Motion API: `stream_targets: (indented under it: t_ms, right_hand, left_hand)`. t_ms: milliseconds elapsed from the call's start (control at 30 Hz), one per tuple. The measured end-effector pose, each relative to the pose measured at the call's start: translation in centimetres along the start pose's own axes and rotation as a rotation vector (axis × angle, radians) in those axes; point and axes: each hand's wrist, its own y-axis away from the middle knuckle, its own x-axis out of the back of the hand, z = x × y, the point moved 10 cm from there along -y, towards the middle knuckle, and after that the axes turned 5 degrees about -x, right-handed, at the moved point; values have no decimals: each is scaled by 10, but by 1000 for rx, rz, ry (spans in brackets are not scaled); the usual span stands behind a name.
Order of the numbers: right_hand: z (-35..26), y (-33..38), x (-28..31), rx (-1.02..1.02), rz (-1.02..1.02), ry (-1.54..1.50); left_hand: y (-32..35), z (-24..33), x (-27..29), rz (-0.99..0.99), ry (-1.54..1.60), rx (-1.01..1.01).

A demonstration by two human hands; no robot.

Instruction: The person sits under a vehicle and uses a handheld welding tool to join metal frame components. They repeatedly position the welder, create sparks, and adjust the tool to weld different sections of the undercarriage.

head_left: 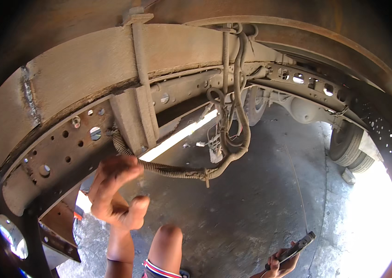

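Note:
My left hand (114,192) is raised beside the truck frame, just below a ribbed cable conduit (172,173). Its fingers are bent and stand apart from the thumb, with nothing between them. Low on the right, my right hand (283,264) is wrapped round a dark welding electrode holder (298,246). A long thin rod (295,180) sticks up from the holder's tip. At the upper left, a rough weld seam (31,98) crosses the rusty beam (80,60) above the perforated frame rail (61,143).
A vertical clamp bolt (141,69) and a steel bracket (128,116) hold the beam on the left. Loops of conduit (241,111) hang in the middle. Farther back are an axle housing (302,109) and tyres (346,143). Beneath lies a stained concrete floor (233,217). My bare knee (165,245) shows below.

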Motion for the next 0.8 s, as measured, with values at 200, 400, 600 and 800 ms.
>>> stream_targets:
  t_ms: [200,400,600,800]
  right_hand:
    - [-6,-15,12,94,74,47]
    - [-20,-27,7,173,143,96]
    - [-50,-48,17,396,317,163]
    - [-102,-55,88,700,520,345]
  left_hand:
    - [-1,-25,-72,-266,-270,-111]
    - [10,-30,-81,-246,-407,-149]
    - [17,-38,-89,-288,-465,-101]
    - [12,-37,-89,-300,-380,-67]
